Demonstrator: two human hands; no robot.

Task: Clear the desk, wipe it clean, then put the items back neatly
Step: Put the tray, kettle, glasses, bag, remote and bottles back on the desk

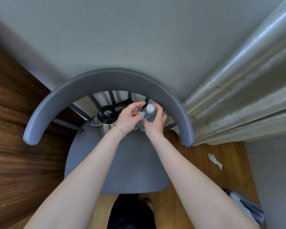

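Grey wall fills the upper part of the head view, with a pale curtain [248, 90] hanging at the right and dark wood panelling at the left. Below the wall stands a grey chair [116, 162] with a curved back rail, seen from above, on a light wooden floor.

At the back of the chair seat stands a steel kettle [104, 119] with a black lid; its spout points to the left. Just beside it, to the right, is a clear water bottle [149, 114] with a white cap. The bottle stands upright, so its long axis is vertical and the cap points up toward the camera. A second bottle with a blue cap [143, 113] is partly hidden between the hands; only the cap and a bit of clear plastic show.

The right hand [153, 124] has its grip closed around the body of the white-capped bottle, fingers curled on the far side. The left hand [130, 117] is above the blue-capped bottle with fingers spread and loosely bent; its grip is released, and I cannot tell if the palm touches the bottle. A thin bracelet [120, 130] is on the left wrist.

On the floor at the right lies a crumpled piece of paper [215, 161].
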